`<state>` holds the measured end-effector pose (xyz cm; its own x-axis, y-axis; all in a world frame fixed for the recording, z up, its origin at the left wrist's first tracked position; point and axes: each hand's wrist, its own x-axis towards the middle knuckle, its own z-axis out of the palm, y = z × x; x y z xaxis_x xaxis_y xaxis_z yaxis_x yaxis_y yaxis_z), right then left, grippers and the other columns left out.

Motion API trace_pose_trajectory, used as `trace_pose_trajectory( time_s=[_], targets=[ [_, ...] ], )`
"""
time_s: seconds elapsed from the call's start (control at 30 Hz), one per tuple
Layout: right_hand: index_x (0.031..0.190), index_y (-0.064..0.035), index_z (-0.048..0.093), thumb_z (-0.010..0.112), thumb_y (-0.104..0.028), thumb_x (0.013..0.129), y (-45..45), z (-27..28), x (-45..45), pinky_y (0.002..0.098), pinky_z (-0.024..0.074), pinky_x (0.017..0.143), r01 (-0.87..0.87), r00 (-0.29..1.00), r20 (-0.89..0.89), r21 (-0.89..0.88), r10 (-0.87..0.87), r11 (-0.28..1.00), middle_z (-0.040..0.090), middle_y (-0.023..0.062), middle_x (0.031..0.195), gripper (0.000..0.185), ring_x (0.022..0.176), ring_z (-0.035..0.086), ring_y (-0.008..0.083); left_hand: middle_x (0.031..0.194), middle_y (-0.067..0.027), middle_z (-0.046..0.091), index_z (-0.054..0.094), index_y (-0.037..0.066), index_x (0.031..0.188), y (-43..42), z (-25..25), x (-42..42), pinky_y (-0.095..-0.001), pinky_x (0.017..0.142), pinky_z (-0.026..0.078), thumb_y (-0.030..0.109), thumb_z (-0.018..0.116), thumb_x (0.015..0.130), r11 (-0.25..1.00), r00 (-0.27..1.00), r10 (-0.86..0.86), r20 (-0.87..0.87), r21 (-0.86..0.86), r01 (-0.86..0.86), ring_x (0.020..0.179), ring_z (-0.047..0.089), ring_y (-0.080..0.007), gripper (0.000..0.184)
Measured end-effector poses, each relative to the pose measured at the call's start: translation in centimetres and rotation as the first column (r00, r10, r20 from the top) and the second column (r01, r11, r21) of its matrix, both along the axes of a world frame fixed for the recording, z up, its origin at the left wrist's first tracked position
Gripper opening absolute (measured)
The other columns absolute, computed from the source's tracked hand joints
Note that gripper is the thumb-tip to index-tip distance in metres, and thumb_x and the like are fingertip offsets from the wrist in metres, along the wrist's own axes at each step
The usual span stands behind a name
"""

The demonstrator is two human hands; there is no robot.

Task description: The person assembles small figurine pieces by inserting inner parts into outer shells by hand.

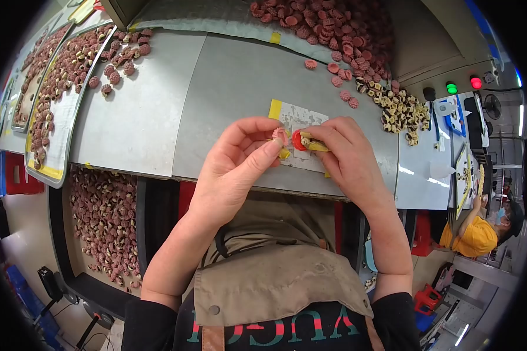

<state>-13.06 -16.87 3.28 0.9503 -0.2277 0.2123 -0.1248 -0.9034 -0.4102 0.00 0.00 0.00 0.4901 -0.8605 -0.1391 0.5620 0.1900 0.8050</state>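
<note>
Between the thumb and fingers of my left hand (pixel 231 167) is a pink raspberry-shaped shell (pixel 280 135), its hollow side showing. My right hand (pixel 354 155) pinches a small cream-and-dark piece (pixel 314 144) close to it. Next to those right fingertips is a round red cap-like item (pixel 297 140); whether it is held or fixed cannot be told. A small yellow item (pixel 284 154) shows just under the left fingertips. Below both hands lies a worn white board (pixel 298 113) with yellow tape at its edges, on the grey metal table (pixel 228 88).
Pink shells (pixel 339 29) are heaped at the back, beside a pile of cream-and-dark pieces (pixel 401 111). Trays (pixel 70 117) of filled shells stand at left, and a bin (pixel 105 222) of them sits below the table edge. A person in yellow (pixel 474 237) works at far right.
</note>
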Motion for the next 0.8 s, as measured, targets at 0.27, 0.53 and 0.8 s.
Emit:
trace_pose_trajectory(
  time_s=[0.27, 0.53, 0.8],
  targets=[
    [0.105, -0.0048, 0.064, 0.066, -0.002, 0.080, -0.36, -0.69, -0.36, 0.0362, 0.0476, 0.081, 0.079, 0.996, 0.025, 0.304, -0.091, 0.949, 0.060, 0.0092, 0.096, 0.025, 0.093, 0.057, 0.0287, 0.112, -0.0039, 0.063, 0.054, 0.002, 0.123, -0.32, 0.60, -0.11, -0.0231, 0.083, 0.045, 0.014, 0.059, 0.097, 1.000, 1.000, -0.003, -0.002, 0.023, 0.003, 0.101, 0.056, -0.0080, 0.029],
    [0.105, -0.0049, 0.064, 0.066, -0.003, 0.081, -0.03, -0.55, -0.52, 0.0358, 0.0476, 0.080, 0.056, 0.994, 0.077, 0.298, -0.083, 0.953, 0.061, 0.0097, 0.097, 0.024, 0.092, 0.057, 0.0285, 0.111, -0.0040, 0.064, 0.055, 0.001, 0.123, -0.45, 0.42, -0.21, -0.0229, 0.083, 0.045, 0.014, 0.059, 0.097, 0.999, 1.000, 0.002, 0.015, 0.035, -0.002, 0.100, 0.057, -0.0080, 0.029],
    [0.104, -0.0051, 0.063, 0.067, -0.002, 0.079, 0.23, -0.44, -0.30, 0.0378, 0.0475, 0.079, 0.032, 0.994, 0.097, 0.109, -0.043, 0.994, 0.060, 0.0088, 0.095, 0.025, 0.092, 0.057, 0.0296, 0.111, -0.0046, 0.064, 0.055, 0.000, 0.123, -0.52, 0.61, -0.33, -0.0230, 0.083, 0.045, 0.014, 0.060, 0.097, 0.998, 0.999, 0.008, 0.039, 0.056, -0.010, 0.099, 0.057, -0.0081, 0.030]
  ],
)
